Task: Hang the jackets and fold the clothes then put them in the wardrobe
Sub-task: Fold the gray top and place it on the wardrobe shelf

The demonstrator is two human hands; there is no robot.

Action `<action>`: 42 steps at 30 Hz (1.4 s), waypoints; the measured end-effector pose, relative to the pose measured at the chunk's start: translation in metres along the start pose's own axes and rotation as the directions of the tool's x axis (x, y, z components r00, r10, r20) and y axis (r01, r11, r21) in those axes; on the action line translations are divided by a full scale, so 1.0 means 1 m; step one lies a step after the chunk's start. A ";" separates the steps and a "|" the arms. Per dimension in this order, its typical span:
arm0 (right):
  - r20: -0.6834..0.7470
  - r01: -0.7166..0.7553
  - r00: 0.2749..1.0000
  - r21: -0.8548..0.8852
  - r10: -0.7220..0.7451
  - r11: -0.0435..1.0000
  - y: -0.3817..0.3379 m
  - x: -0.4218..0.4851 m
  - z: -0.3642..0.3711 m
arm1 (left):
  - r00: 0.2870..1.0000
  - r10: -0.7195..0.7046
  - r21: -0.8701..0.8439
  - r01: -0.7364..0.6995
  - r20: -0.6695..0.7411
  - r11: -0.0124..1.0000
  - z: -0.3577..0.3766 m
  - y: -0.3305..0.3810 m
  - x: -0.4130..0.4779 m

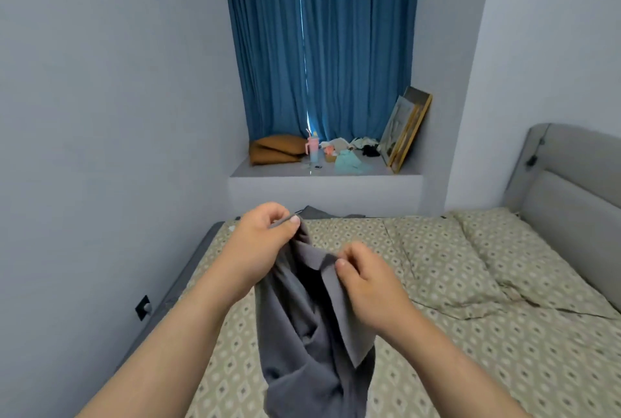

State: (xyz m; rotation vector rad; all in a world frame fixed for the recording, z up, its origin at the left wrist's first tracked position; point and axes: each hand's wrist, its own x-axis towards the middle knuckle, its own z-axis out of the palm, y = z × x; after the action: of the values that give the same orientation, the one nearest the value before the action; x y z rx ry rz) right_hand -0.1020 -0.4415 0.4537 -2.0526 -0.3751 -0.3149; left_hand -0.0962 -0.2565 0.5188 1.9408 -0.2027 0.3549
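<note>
A grey garment [302, 327] hangs in the air over the bed [470, 350], held up by both hands. My left hand [262, 246] pinches its upper edge at the higher left corner. My right hand [366, 286] pinches the edge a little lower and to the right. The cloth droops in loose folds between my forearms, down past the bottom of the frame. Another dark grey piece of cloth [322, 212] lies at the far edge of the bed. No wardrobe is in view.
The bed has a patterned beige cover and a grey headboard [564, 175] at right. A window ledge [322, 179] behind it holds a brown cushion [275, 148], a bottle, scattered small clothes and leaning picture frames [406, 128]. Blue curtains [319, 41] hang above. A wall stands close on the left.
</note>
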 end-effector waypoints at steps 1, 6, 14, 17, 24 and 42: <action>-0.065 0.007 0.998 -0.015 -0.008 1.000 -0.005 0.005 -0.015 | 0.999 0.044 0.052 -0.044 0.005 0.998 -0.002 0.012 0.004; -0.008 -0.019 1.000 -0.294 0.017 0.956 -0.041 0.038 -0.086 | 0.970 0.241 0.307 -0.224 -0.017 0.925 -0.031 0.068 0.032; 0.031 0.098 0.995 -0.508 -0.096 0.856 -0.113 0.062 -0.126 | 0.934 0.357 0.558 -0.287 -0.017 0.778 -0.064 0.122 0.071; 0.035 0.174 0.978 -0.683 -0.207 0.709 -0.117 0.073 -0.124 | 0.924 0.382 0.603 -0.294 -0.018 0.742 -0.083 0.125 0.081; -0.087 -0.137 0.991 -0.589 0.106 0.796 -0.125 0.101 -0.158 | 0.888 0.459 0.746 -0.289 -0.024 0.600 -0.138 0.111 0.101; -0.143 0.108 0.989 0.558 -0.032 0.823 -0.189 0.114 -0.078 | 0.982 0.179 -0.148 -0.186 -0.058 0.971 -0.051 0.104 0.096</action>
State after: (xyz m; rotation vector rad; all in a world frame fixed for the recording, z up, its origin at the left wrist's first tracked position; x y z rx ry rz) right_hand -0.0762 -0.4061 0.6837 -1.4258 -0.4089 -0.3313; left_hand -0.0454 -0.2477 0.6599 1.7657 -0.3709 0.4891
